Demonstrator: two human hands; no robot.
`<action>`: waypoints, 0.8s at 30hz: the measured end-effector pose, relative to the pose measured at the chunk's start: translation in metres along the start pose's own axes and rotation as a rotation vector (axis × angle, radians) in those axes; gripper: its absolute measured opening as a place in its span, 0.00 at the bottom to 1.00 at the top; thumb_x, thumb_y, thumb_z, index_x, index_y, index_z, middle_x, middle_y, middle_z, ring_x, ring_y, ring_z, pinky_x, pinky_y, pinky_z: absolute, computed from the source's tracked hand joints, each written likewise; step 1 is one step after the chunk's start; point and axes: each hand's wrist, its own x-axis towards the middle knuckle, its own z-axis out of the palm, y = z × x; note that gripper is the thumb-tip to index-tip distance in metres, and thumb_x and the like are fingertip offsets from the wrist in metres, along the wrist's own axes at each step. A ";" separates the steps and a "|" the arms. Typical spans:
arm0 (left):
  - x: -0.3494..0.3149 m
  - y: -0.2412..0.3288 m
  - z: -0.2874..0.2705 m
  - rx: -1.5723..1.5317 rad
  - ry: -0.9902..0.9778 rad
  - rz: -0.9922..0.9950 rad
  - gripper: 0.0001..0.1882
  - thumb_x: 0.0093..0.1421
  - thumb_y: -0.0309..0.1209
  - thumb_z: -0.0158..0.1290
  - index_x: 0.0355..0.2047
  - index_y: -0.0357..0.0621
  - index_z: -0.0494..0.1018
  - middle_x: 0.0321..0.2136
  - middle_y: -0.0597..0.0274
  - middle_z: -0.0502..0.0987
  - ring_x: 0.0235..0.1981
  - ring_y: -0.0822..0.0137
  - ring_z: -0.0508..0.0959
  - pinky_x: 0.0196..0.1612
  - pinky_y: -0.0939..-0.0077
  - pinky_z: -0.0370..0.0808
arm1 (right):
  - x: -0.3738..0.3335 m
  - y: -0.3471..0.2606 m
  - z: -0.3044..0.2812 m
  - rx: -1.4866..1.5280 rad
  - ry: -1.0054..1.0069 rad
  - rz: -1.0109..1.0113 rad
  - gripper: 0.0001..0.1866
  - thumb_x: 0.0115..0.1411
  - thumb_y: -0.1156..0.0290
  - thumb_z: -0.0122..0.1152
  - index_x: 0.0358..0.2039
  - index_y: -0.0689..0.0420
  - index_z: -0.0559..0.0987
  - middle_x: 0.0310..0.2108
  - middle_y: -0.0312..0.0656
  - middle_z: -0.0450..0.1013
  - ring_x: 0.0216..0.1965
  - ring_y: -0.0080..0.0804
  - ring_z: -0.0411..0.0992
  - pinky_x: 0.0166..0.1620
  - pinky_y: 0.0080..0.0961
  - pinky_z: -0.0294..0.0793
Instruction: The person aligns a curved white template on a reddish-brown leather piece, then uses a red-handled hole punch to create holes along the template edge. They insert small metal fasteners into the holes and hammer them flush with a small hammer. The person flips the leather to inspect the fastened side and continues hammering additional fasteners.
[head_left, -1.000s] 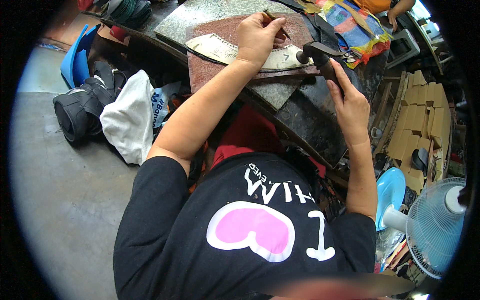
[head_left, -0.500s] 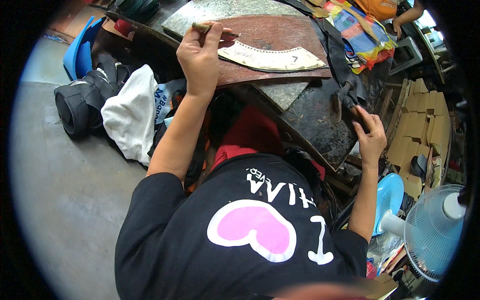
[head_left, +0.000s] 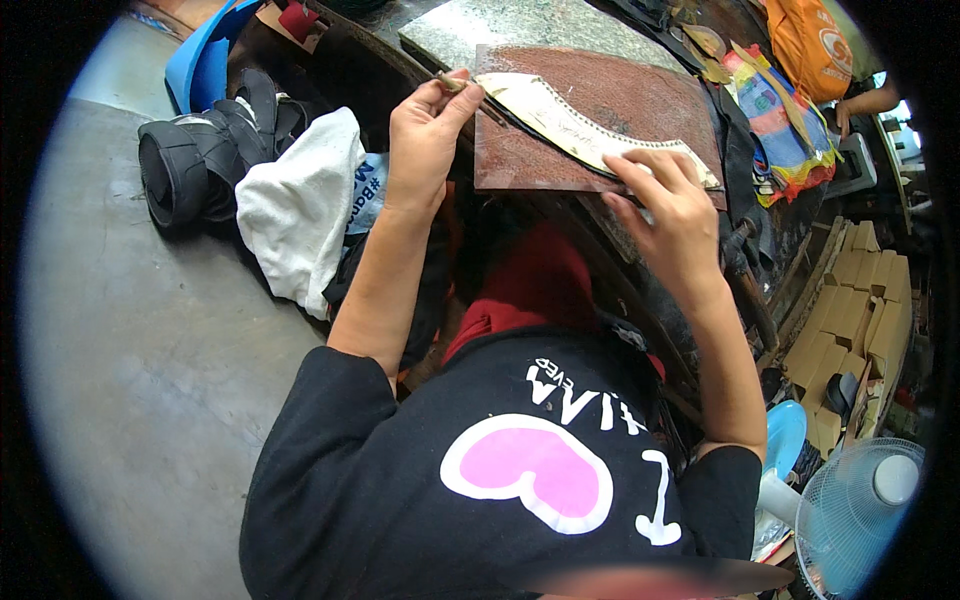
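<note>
A cream-coloured curved template (head_left: 575, 115) with a row of small notches or holes along its upper edge lies over a dark piece on a reddish-brown board (head_left: 520, 165). My left hand (head_left: 432, 145) is closed in a pinch on a slim stick-like tool (head_left: 492, 113), at the template's left end. The tool's exact kind cannot be made out. My right hand (head_left: 672, 215) has its fingers stretched out, the tips on the template's lower right edge. Its thumb stands apart beneath them, near the board's front edge.
Under the board is a speckled stone slab (head_left: 545, 35). Black straps (head_left: 735, 140) and a colourful bag (head_left: 785, 120) lie to the right; another person's hand (head_left: 845, 118) shows beyond. Black sandals (head_left: 190, 160) and a white cloth (head_left: 300, 210) are left; a fan (head_left: 860, 515) stands lower right.
My right hand has left the dark tool by the straps and moved up and left onto the template. My left hand still pinches the slim tool. The template now slants down to the right.
</note>
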 end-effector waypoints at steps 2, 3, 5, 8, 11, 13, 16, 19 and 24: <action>0.000 0.001 -0.006 0.050 -0.037 -0.056 0.15 0.62 0.27 0.61 0.46 0.29 0.77 0.43 0.58 0.80 0.43 0.75 0.77 0.52 0.80 0.72 | 0.017 -0.003 0.016 -0.031 0.006 0.012 0.21 0.53 0.69 0.70 0.48 0.55 0.81 0.45 0.42 0.76 0.47 0.42 0.73 0.49 0.37 0.74; 0.001 0.001 -0.007 0.057 -0.048 -0.061 0.14 0.62 0.27 0.61 0.45 0.29 0.77 0.43 0.58 0.80 0.43 0.75 0.77 0.52 0.80 0.72 | 0.023 -0.003 0.023 -0.051 0.019 0.013 0.21 0.53 0.68 0.70 0.48 0.55 0.80 0.45 0.42 0.76 0.47 0.42 0.73 0.49 0.37 0.74; 0.002 0.000 -0.009 0.031 -0.069 -0.048 0.13 0.62 0.26 0.60 0.44 0.30 0.78 0.43 0.57 0.81 0.43 0.75 0.77 0.52 0.79 0.72 | 0.030 -0.002 0.030 -0.069 0.033 0.023 0.20 0.52 0.68 0.70 0.47 0.56 0.81 0.45 0.41 0.76 0.47 0.42 0.73 0.50 0.36 0.74; 0.005 -0.001 -0.011 0.106 -0.068 -0.056 0.12 0.62 0.26 0.60 0.44 0.30 0.79 0.44 0.57 0.80 0.43 0.75 0.77 0.52 0.79 0.71 | 0.032 0.001 0.034 -0.069 0.012 0.048 0.18 0.51 0.64 0.70 0.42 0.54 0.81 0.42 0.39 0.77 0.45 0.40 0.73 0.47 0.37 0.73; 0.006 0.000 -0.013 0.107 -0.123 -0.042 0.13 0.63 0.26 0.59 0.45 0.31 0.78 0.43 0.60 0.81 0.42 0.76 0.76 0.50 0.80 0.72 | 0.031 0.004 0.034 -0.028 0.013 0.048 0.17 0.50 0.66 0.71 0.41 0.54 0.82 0.40 0.39 0.77 0.43 0.40 0.74 0.46 0.36 0.73; 0.007 0.003 -0.015 0.128 -0.150 -0.039 0.11 0.65 0.27 0.57 0.45 0.33 0.79 0.39 0.63 0.82 0.40 0.78 0.76 0.47 0.82 0.72 | 0.031 0.005 0.031 0.014 0.011 0.050 0.14 0.51 0.69 0.70 0.40 0.55 0.82 0.39 0.41 0.78 0.43 0.41 0.74 0.46 0.36 0.74; 0.011 0.005 -0.020 0.111 -0.165 -0.029 0.09 0.66 0.29 0.56 0.42 0.35 0.79 0.37 0.64 0.82 0.37 0.78 0.76 0.44 0.83 0.72 | 0.032 0.004 0.027 -0.013 -0.001 0.054 0.13 0.52 0.72 0.68 0.39 0.55 0.82 0.40 0.41 0.78 0.43 0.41 0.74 0.47 0.36 0.75; 0.013 0.006 -0.026 0.174 -0.147 -0.045 0.10 0.69 0.33 0.51 0.37 0.39 0.78 0.34 0.65 0.81 0.34 0.78 0.76 0.41 0.83 0.71 | 0.031 0.001 0.024 -0.003 -0.043 0.086 0.17 0.51 0.74 0.69 0.44 0.55 0.81 0.43 0.43 0.77 0.46 0.42 0.74 0.49 0.36 0.75; 0.018 0.003 -0.032 0.299 -0.220 -0.064 0.11 0.70 0.35 0.49 0.36 0.41 0.76 0.33 0.66 0.81 0.34 0.78 0.76 0.37 0.81 0.73 | 0.031 -0.002 0.023 0.023 -0.045 0.104 0.24 0.48 0.71 0.71 0.49 0.53 0.79 0.43 0.43 0.75 0.47 0.44 0.72 0.51 0.37 0.73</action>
